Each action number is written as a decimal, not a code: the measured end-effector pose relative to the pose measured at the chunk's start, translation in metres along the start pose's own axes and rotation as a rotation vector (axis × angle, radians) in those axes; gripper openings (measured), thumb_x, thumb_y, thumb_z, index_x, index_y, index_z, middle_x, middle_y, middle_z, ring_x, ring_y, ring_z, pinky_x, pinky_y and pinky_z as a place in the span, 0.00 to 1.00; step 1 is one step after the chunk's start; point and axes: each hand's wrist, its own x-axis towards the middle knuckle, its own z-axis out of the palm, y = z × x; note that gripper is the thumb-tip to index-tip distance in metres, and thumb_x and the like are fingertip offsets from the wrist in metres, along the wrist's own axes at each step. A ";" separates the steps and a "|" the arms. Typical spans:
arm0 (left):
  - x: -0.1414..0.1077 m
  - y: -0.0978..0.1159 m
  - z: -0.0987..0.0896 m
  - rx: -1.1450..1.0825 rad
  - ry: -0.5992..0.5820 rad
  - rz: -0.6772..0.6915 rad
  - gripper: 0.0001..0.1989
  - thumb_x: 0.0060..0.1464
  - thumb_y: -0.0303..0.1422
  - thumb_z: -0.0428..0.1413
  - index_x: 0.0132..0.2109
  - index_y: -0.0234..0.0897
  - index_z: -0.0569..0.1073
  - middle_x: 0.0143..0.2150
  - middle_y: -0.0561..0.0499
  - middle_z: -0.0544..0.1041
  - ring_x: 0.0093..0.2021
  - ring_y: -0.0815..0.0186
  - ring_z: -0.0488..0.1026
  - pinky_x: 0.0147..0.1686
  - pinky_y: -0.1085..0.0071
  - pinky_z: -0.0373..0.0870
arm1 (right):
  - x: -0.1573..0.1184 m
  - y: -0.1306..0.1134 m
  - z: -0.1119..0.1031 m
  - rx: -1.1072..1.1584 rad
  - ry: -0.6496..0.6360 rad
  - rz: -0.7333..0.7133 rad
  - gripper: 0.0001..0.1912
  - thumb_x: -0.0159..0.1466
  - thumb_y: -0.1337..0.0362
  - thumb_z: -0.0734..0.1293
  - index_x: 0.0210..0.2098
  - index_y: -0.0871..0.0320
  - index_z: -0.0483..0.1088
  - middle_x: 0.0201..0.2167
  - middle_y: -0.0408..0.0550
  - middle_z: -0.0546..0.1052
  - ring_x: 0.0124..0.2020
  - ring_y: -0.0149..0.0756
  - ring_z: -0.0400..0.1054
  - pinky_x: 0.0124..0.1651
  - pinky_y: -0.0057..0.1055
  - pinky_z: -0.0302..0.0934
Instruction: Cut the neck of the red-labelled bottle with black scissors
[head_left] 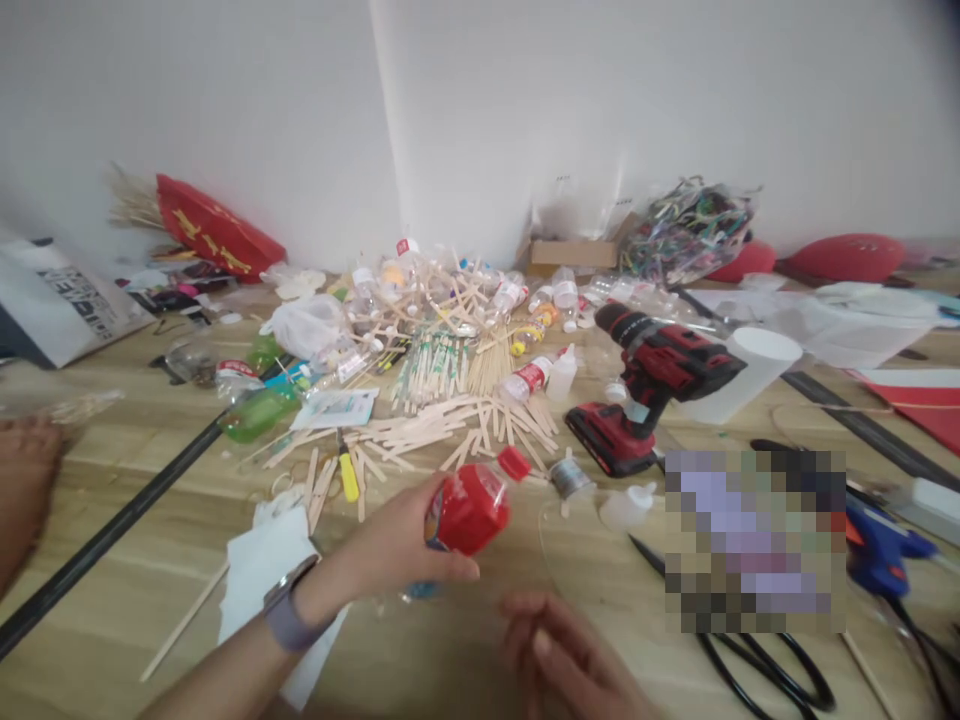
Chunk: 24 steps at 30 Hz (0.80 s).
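My left hand (409, 540), with a watch on its wrist, is wrapped round a red bottle (472, 508) with a red cap, tilted up to the right over the table. Lower and to the right, my right hand (559, 645) is blurred, its fingers bent, and it does not touch the bottle. What it may hold cannot be made out. White paper (259, 570) lies beneath my left forearm. A small clear bottle (628, 505) and a small can (571, 478) rest to the right of the red bottle.
A red cordless drill (652, 380) stands at the right, near black-handled scissors (765, 670) and a blue glue gun (877, 550). Wooden sticks (420, 425) and plastic bottles cover the table's middle. A black rod (135, 510) crosses the left, where another person's hand (26, 480) shows.
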 end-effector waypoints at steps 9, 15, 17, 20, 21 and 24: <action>-0.052 0.004 0.060 0.813 0.228 0.026 0.34 0.50 0.32 0.59 0.64 0.44 0.59 0.53 0.38 0.75 0.49 0.47 0.73 0.45 0.53 0.68 | -0.002 -0.044 0.001 -0.670 0.511 -0.426 0.22 0.66 0.47 0.61 0.41 0.60 0.69 0.19 0.37 0.64 0.19 0.28 0.57 0.22 0.25 0.52; -0.054 0.018 0.063 0.619 0.048 0.007 0.31 0.49 0.37 0.61 0.61 0.43 0.64 0.51 0.42 0.77 0.48 0.48 0.74 0.46 0.56 0.69 | -0.005 -0.046 0.009 -0.822 0.552 -0.481 0.14 0.67 0.57 0.60 0.27 0.57 0.64 0.16 0.38 0.64 0.17 0.27 0.56 0.21 0.24 0.51; -0.053 0.024 0.052 0.385 -0.091 -0.027 0.31 0.45 0.42 0.64 0.57 0.45 0.68 0.49 0.46 0.78 0.45 0.52 0.75 0.43 0.61 0.70 | -0.008 -0.045 0.009 -0.857 0.505 -0.562 0.13 0.68 0.59 0.59 0.28 0.57 0.65 0.16 0.38 0.64 0.16 0.27 0.57 0.20 0.24 0.51; -0.051 0.027 0.029 0.091 -0.361 -0.062 0.33 0.40 0.44 0.67 0.55 0.47 0.71 0.47 0.52 0.79 0.43 0.57 0.76 0.42 0.66 0.70 | -0.012 -0.044 0.006 -0.936 0.327 -0.673 0.12 0.70 0.58 0.59 0.34 0.57 0.68 0.19 0.40 0.68 0.18 0.29 0.61 0.22 0.25 0.54; -0.050 0.026 0.021 0.035 -0.443 -0.076 0.33 0.38 0.43 0.68 0.53 0.46 0.72 0.46 0.53 0.80 0.43 0.57 0.76 0.42 0.67 0.69 | -0.012 -0.045 0.005 -0.956 0.244 -0.700 0.12 0.70 0.57 0.59 0.37 0.57 0.69 0.22 0.42 0.70 0.21 0.30 0.63 0.24 0.26 0.56; -0.050 0.018 0.003 -0.083 -0.568 -0.140 0.31 0.36 0.43 0.69 0.50 0.43 0.74 0.42 0.55 0.80 0.41 0.60 0.74 0.40 0.70 0.68 | -0.010 -0.050 0.002 -0.970 -0.033 -0.738 0.13 0.72 0.57 0.57 0.47 0.56 0.68 0.30 0.46 0.72 0.29 0.33 0.67 0.32 0.28 0.61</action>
